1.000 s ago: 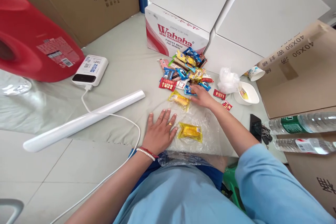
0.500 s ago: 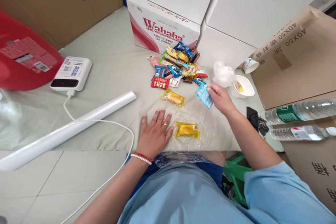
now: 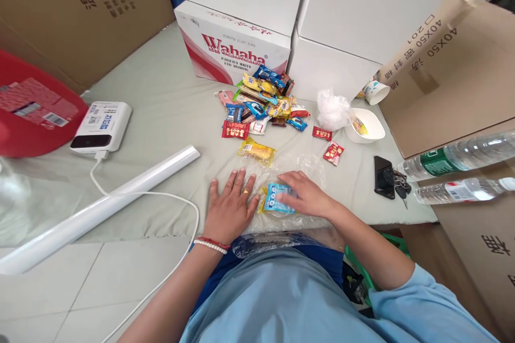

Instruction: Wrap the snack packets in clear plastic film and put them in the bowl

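Observation:
My left hand (image 3: pixel 230 207) lies flat, fingers spread, on the edge of a clear plastic sheet (image 3: pixel 306 166) spread over the grey table (image 3: pixel 173 107). My right hand (image 3: pixel 303 196) presses a light-blue snack packet (image 3: pixel 276 198) down onto a yellow packet (image 3: pixel 263 199), which is mostly hidden under it. Another yellow packet (image 3: pixel 257 151) lies just beyond my left hand. A pile of mixed snack packets (image 3: pixel 261 102) sits farther back, and two small red packets (image 3: pixel 328 143) lie to its right.
A Wahaha carton (image 3: pixel 235 48) and white boxes (image 3: pixel 358 5) stand behind the pile. At left are a white tube (image 3: pixel 100 206), a power bank (image 3: pixel 101 126) with cable and a red jug (image 3: pixel 32 112). At right are a white bowl (image 3: pixel 368 126), a phone with keys (image 3: pixel 384 176), two water bottles (image 3: pixel 458 171) and cardboard boxes (image 3: pixel 446 64).
My right hand picked the light-blue packet from the pile's edge, carried it back toward me and set it on the near yellow packet. My left hand stayed flat on the plastic.

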{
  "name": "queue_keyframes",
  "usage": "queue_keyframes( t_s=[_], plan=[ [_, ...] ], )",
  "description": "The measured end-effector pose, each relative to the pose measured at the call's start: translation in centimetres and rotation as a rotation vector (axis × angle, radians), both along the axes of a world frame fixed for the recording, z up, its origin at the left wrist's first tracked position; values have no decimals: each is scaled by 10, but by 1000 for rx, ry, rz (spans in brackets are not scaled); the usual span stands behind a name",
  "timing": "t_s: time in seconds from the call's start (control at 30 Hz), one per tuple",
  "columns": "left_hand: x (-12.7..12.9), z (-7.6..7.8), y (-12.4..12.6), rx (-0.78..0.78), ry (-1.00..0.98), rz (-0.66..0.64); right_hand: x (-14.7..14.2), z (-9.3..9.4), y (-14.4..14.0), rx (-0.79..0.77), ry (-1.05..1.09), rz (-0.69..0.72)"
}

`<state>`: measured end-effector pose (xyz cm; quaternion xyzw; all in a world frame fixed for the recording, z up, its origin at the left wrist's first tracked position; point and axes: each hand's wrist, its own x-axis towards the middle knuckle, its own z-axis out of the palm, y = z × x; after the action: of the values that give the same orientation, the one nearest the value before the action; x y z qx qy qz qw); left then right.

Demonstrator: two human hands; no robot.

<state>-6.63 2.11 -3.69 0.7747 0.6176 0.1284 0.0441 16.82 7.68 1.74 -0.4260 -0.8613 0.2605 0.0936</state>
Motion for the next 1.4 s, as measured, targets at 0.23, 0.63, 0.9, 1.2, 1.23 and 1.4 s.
queue_keyframes(
  t_s=[0.23,0.63,0.9,1.2,1.23,1.4],
  plan=[
    [1,-1,0,2,23,0,-16,0,-34,129,-285,36],
    [-2,-2,0,2,43,2,-6,2,-2,94,-220,6],
    [-9,6,-2,-1,15,44,13,-13,-4,85,-9,74],
    [-17,2,-20,-15,55,63,-10,-6,-17,96,-151,-134],
    [-16,1,-22,-12,53,70,-13,-6,-18,108,-183,-136],
    [-13,0,-26,-7,47,68,-7,1,-11,133,-234,-27]
  ],
)
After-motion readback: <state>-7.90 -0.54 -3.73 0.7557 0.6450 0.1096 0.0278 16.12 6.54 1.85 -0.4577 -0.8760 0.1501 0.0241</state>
